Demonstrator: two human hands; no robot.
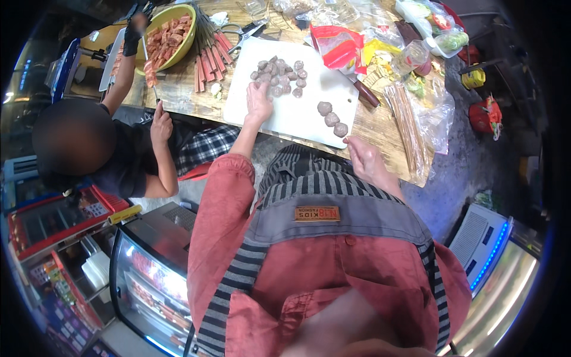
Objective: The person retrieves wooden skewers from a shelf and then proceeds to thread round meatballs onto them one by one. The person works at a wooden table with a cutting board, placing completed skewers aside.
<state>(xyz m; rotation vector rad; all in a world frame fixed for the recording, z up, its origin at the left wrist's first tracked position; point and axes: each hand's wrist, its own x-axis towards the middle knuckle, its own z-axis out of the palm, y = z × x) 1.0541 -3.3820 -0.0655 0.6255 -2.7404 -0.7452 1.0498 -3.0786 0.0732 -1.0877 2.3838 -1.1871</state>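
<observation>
A loose pile of grey-brown meatballs (279, 74) lies on the white cutting board (312, 62). At the pile's near left edge, my left hand (260, 102) has its fingers bent down and closed around a meatball, which they mostly cover. Three meatballs in a row (331, 119) rest at the board's right side, apparently on a skewer. My right hand (366, 159) pinches the near end of this skewer just off the board's corner; the stick itself barely shows.
A dark-handled knife (364, 92) lies right of the board, near a bundle of wooden skewers (407, 128). Red-and-white packaging (338, 49) sits behind. On the left, scissors (242, 37) and pink-handled skewers (211, 59) flank a yellow meat bowl (189, 13). A co-worker there skewers meat (151, 74).
</observation>
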